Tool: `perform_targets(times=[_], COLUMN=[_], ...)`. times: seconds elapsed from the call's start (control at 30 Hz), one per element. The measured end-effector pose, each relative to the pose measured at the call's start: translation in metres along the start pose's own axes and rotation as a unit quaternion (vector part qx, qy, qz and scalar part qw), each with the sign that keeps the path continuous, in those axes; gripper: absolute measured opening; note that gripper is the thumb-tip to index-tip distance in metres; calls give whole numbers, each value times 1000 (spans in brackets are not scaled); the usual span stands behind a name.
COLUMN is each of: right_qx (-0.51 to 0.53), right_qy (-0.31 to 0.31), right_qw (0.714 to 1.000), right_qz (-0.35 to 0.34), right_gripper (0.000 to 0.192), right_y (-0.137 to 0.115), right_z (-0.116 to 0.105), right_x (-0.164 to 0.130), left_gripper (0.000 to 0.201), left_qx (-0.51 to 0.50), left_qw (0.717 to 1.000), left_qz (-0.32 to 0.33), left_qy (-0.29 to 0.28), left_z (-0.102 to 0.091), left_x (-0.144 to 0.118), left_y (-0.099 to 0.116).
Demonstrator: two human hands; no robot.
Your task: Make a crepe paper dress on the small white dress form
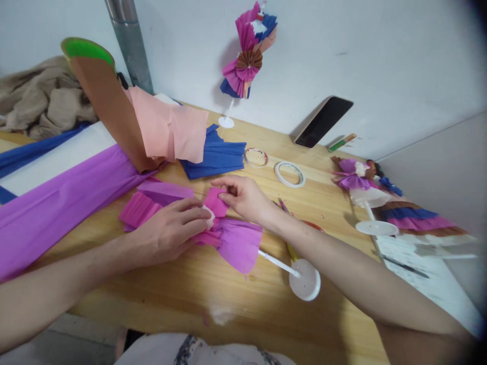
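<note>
A figure dressed in crepe paper lies on its side on the wooden table, with a purple pleated skirt (241,243) and a white stand (305,280) pointing right. My left hand (173,230) is closed over its upper part, fingers over a small white piece (208,217); the palm side is hidden. Between thumb and fingers of my right hand (243,200) is pinched a magenta crepe paper piece (216,203), just above the white piece. Folded magenta paper (140,207) and a purple strip (165,192) lie beside my left hand.
Crepe paper in purple (76,203), peach (171,124), brown (110,106) and blue (216,154) covers the left. Behind are tape rolls (289,174), a phone (325,121) and a finished figure (247,61). Scissors (282,205) lie partly under my right forearm; another figure (367,187) stands right.
</note>
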State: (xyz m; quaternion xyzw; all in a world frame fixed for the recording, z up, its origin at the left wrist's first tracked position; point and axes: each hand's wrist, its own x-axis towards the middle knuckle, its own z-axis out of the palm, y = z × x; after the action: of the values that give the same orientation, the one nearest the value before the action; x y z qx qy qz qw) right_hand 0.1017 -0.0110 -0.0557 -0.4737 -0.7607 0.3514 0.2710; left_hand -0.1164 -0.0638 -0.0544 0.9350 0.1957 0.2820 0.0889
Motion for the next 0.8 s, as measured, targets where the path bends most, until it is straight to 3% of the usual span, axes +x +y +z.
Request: perform_targets(times=[0.33, 0.57, 0.8], right_qx=[7, 80, 116], right_qy=[25, -30, -71], right_qw=[999, 995, 986], right_qz=[22, 58, 97], right_gripper=[33, 21, 8], right_y=[12, -4, -5], right_z=[2, -7, -11], right_x=[4, -3, -4], left_gripper=[30, 23, 18], left_qx=[32, 17, 15], left_qw=[999, 1000, 1000], left_qz=[16, 3, 6], left_qy=[9, -1, 13], left_z=[1, 2, 2], left_x=[1, 5, 9], left_y=[1, -1, 0])
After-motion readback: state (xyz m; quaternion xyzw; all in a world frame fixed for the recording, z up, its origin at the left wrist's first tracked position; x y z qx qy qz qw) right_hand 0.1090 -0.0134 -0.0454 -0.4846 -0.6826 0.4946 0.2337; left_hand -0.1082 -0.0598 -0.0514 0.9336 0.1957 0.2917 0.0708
